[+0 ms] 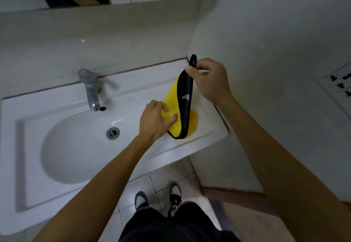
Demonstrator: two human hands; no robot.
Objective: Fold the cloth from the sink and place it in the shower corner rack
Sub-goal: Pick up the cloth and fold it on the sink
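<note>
A yellow cloth with a black side and a black hanging loop (185, 106) is lifted above the right end of the white sink (62, 108). My right hand (209, 81) pinches its top corner just below the loop, holding it up. My left hand (156, 121) grips the yellow lower part near the sink's rim. The cloth curls so the black side faces right and its bottom edge rests on the sink's ledge. No shower rack is in view.
A chrome tap (91, 89) stands at the back of the basin, with the drain (113, 133) in the bowl. A wall with a socket plate (340, 84) is close on the right. Tiled floor and my shoes (157, 198) show below.
</note>
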